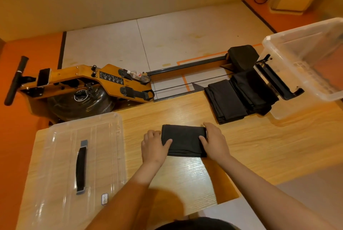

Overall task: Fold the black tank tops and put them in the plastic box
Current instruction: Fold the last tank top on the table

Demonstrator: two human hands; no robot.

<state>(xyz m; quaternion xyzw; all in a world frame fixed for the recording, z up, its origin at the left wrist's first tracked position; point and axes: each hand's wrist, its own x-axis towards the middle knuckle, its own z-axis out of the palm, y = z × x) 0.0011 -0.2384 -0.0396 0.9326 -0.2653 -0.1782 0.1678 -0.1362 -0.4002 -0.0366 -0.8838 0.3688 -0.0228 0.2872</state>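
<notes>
Behind the light wooden table (259,146), a wooden rowing machine (78,79) is stretching across the floor. At the table's far right the clear plastic box (297,88) is sitting with its top open, while its lid (55,164) is lying flat at the near left. Just left of the box, a pile of black tank tops (239,98) is resting at the table's far edge. Mid-table, one folded tank top (183,138) is lying between the person's hands: the left hand (153,149) is pinching its left edge, thumb on top, and the right hand (215,141) is gripping the right edge likewise. A little water bottle (136,75) is lying on the rower.
</notes>
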